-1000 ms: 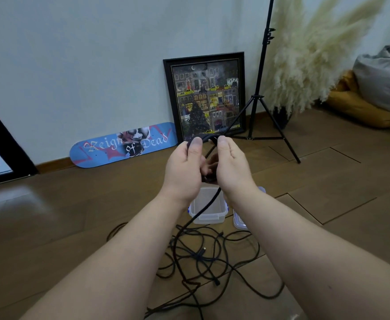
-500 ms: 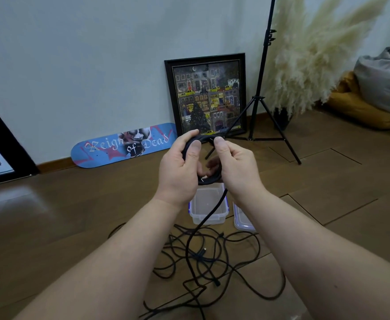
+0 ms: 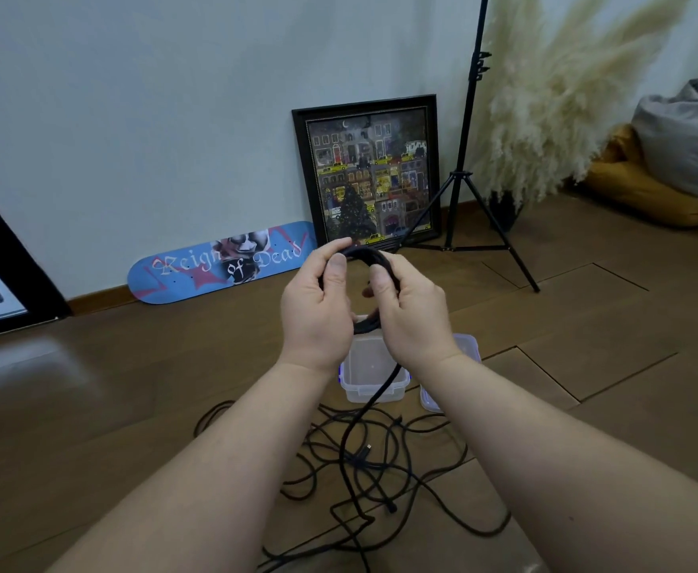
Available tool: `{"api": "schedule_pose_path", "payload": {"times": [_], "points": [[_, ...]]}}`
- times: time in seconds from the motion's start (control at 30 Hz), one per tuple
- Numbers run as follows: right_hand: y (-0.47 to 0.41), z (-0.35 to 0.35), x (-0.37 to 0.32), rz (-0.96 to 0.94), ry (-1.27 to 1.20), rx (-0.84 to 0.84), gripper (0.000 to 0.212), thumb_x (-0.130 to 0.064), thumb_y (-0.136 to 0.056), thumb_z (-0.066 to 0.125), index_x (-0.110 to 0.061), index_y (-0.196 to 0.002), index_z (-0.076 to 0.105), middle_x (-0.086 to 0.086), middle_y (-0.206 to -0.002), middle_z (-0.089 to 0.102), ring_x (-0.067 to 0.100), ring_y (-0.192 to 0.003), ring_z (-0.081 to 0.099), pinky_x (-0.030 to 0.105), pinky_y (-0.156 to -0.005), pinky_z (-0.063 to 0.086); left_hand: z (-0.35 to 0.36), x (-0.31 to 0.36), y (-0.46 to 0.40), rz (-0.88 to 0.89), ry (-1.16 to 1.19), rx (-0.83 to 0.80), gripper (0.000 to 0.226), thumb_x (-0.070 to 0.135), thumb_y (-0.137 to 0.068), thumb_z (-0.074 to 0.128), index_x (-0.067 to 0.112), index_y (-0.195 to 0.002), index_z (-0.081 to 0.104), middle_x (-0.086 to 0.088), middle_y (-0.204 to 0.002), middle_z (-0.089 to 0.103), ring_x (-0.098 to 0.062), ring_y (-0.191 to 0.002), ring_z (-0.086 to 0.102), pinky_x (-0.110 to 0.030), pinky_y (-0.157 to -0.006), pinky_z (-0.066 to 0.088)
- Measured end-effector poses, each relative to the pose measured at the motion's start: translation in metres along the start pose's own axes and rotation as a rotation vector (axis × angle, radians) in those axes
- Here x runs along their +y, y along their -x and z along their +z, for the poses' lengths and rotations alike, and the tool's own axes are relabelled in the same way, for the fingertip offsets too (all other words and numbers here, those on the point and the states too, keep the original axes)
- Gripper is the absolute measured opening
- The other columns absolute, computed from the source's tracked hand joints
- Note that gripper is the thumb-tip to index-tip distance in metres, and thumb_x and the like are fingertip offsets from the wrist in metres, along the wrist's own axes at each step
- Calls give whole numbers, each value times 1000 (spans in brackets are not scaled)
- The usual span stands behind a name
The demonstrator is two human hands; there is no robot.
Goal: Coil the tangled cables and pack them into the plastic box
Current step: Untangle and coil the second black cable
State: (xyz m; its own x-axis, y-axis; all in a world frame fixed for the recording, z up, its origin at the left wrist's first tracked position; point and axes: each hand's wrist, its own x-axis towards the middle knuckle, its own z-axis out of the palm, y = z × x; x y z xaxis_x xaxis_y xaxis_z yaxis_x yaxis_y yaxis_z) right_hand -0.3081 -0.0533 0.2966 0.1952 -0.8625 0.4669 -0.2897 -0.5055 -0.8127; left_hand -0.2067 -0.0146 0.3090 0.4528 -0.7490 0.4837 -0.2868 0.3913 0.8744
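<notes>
Black cable coil (image 3: 366, 255): several loops gathered into a small ring, held up in the air in front of the person, above the plastic box. Left hand (image 3: 318, 312): fingers curled round the left side of the ring, thumb laid along its front. Right hand (image 3: 411, 312): fingers curled round the right side, thumb pressed over the upper arc; the two hands sit close together with the ring between them. Loose cable (image 3: 374, 401): one black strand drops from the bottom of the ring, passes in front of the box and runs down to the floor. Tangled cables (image 3: 380, 473): a spread of black loops and crossings on the wooden floor (image 3: 132, 407), nearer the person than the box, with at least one connector end visible among them. Plastic box (image 3: 370, 374): clear, rectangular, open, standing on the floor below the hands; whether anything lies inside cannot be told. Box lid (image 3: 465, 345): clear, lying just beside the box on its right, partly hidden by the right forearm. Skateboard deck (image 3: 223, 262): blue with lettering, leaning on its edge against the wall at left. Framed picture (image 3: 370, 175): dark frame, propped against the wall behind the hands. Tripod stand (image 3: 469, 159): black, legs spread, just right of the picture. Pampas grass (image 3: 554, 101): pale plumes at right. Cushions (image 3: 678, 159): grey over yellow, far right.
</notes>
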Motion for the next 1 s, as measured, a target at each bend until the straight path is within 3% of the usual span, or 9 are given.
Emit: {"api": "schedule_pose_path", "payload": {"times": [0.13, 0.27, 0.37, 0.47, 0.6, 0.73, 0.8, 0.9, 1.0], "points": [[1, 1, 2, -22, 8, -86, 36, -28, -104, 39, -25, -138, 52, -3, -97, 68, 14, -91, 61, 11, -68, 39, -4, 2, -4, -54, 31, 36, 22, 19, -105, 42, 28, -107, 62, 11, -41, 42, -4, -38, 39, -25, -46, 42], [-1, 1, 2, -92, 97, -64, 39, -25, -104, 40, -20, -141, 50, 3, -97, 70, 17, -84, 61, 14, -62, 35, -3, 4, -3, -101, 78, 31, 22, 20, -106, 39, 22, -109, 61, 14, -45, 46, -5, -40, 41, -25, -46, 43], [-2, 1, 2, -167, 157, -38, 39, -20, -103, 43, -16, -141, 51, 8, -103, 72, 22, -87, 64, 14, -67, 34, -5, 6, -4, -174, 171, 24, 25, 20, -106, 37, 22, -106, 62, 13, -45, 43, -5, -41, 41, -26, -50, 46], [-3, 2, 2, -99, 84, -62, 41, -22, -103, 43, -25, -144, 46, 4, -100, 72, 11, -76, 60, 12, -64, 35, -6, 9, -4, -228, 266, 7, 24, 19, -106, 38, 18, -110, 62, 11, -48, 38, -5, -43, 37, -22, -49, 45], [-1, 2, 2, -93, 49, -87, 50, -24, -103, 42, -44, -147, 28, 5, -96, 70, 15, -71, 57, 21, -66, 38, -6, 11, -6, -186, 234, 24, 22, 16, -105, 41, 16, -107, 62, 13, -45, 36, -4, -38, 33, -22, -44, 37], [-1, 1, -1, -94, -28, -1, 39, -24, -101, 49, -26, -140, 50, -7, -102, 67, 8, -89, 59, 7, -73, 41, -5, 11, -8, -205, 270, 23, 21, 14, -104, 43, 15, -104, 64, 12, -45, 35, -5, -39, 30, -22, -43, 33], [-3, 1, 0, -76, -56, 26, 35, -22, -101, 50, -21, -135, 57, -13, -94, 64, -1, -82, 57, 2, -70, 38, -5, 12, -6, -208, 276, -9, 21, 13, -104, 43, 16, -104, 64, 11, -46, 35, -6, -39, 29, -22, -44, 33], [-6, 2, 3, -68, -67, 45, 32, -20, -100, 52, -19, -131, 61, -21, -82, 60, -7, -68, 55, 4, -64, 38, -6, 15, -5, -188, 235, -68, 21, 13, -103, 44, 17, -107, 64, 12, -48, 38, -6, -41, 31, -23, -45, 33], [-7, 1, 0, -21, -115, 12, 33, -21, -100, 51, -23, -132, 60, -19, -84, 61, -3, -78, 59, 12, -72, 44, -7, 14, -7, -140, 157, -41, 19, 18, -102, 48, 23, -103, 66, 13, -50, 43, -8, -44, 34, -29, -48, 33]]}}
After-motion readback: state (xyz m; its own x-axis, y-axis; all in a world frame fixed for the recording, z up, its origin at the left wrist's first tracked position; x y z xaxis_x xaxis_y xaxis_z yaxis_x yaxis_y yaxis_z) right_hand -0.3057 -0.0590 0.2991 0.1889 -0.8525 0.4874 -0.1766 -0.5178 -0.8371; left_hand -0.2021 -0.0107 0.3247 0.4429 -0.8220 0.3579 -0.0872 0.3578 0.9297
